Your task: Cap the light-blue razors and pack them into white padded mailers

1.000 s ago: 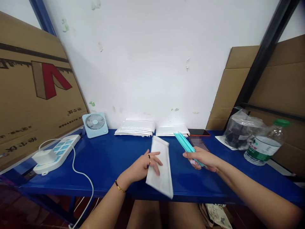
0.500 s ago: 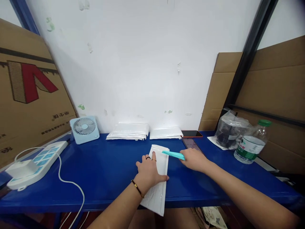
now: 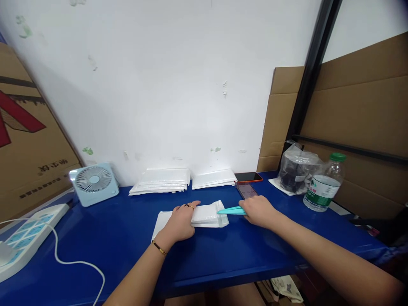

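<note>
Head: white padded envelope (image 3: 205,215) turned crosswise, left hand (image 3: 181,222) clasping; slim teal sticks (image 3: 232,210) (right hand (image 3: 259,211) gripping) now aligned at its end.

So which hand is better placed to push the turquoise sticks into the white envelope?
Probably the right hand: it grips the turquoise sticks, tips at one end of the white envelope. The left hand is on the envelope.

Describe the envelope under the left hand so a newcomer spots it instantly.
On the blue table, two white stacks sit along the wall. Nearer than both, the envelope is partly under the left hand. Unlike the stacked ones, it is by itself, with the turquoise sticks in the right hand at one end.
</note>
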The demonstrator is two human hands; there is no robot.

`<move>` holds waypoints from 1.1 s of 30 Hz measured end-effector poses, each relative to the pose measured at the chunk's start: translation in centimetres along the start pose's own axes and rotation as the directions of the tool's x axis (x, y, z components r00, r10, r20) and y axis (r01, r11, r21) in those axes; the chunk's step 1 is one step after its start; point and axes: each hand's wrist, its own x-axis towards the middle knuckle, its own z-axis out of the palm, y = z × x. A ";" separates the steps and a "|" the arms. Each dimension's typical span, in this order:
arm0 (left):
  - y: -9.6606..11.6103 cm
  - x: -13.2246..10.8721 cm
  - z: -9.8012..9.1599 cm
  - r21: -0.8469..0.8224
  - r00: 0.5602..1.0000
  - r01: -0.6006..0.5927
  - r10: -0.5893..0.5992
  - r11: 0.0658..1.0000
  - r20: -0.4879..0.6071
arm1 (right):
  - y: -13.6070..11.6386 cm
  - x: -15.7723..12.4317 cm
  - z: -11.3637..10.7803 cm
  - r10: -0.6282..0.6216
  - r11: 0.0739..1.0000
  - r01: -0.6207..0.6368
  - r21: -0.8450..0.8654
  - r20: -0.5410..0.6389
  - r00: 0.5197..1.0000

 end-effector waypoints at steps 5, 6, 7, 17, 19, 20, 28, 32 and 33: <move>0.6 0.7 -0.7 -0.078 0.998 -0.057 0.056 0.995 -0.020 | -1.3 0.8 -0.5 -0.090 0.995 0.090 -0.036 -0.023 0.996; 1.0 0.9 -0.8 -0.074 0.997 -0.075 0.074 0.994 -0.022 | -1.8 1.1 -0.7 -0.118 0.992 0.117 -0.037 -0.029 0.993; 1.4 1.1 -0.9 -0.060 0.996 -0.090 0.089 0.994 -0.023 | -2.4 1.5 -1.0 -0.143 0.989 0.142 -0.035 -0.033 0.989; 3.2 2.5 0.4 0.028 0.996 -0.035 0.037 0.999 -0.085 | -4.4 4.4 -2.9 -0.280 0.958 0.277 0.074 0.042 0.959; 3.1 2.7 0.2 0.038 0.996 -0.022 0.025 0.999 -0.082 | -4.1 4.6 -2.9 -0.293 0.949 0.279 0.146 0.089 0.952; 3.0 2.6 0.1 0.038 0.996 -0.020 0.023 0.999 -0.083 | -4.0 4.6 -2.8 -0.291 0.946 0.269 0.183 0.108 0.951; 3.0 2.3 -0.2 0.035 0.989 -0.087 0.091 0.996 -0.118 | -4.2 5.1 -2.2 -0.331 0.889 0.278 0.363 0.094 0.939; 2.7 2.6 0.1 0.020 0.990 -0.067 0.069 0.998 -0.120 | -3.3 5.3 -1.8 -0.345 0.767 0.299 0.567 -0.028 0.938; 2.5 2.7 0.1 0.010 0.992 -0.043 0.044 0.999 -0.122 | -2.9 5.3 -1.7 -0.328 0.701 0.286 0.653 -0.061 0.943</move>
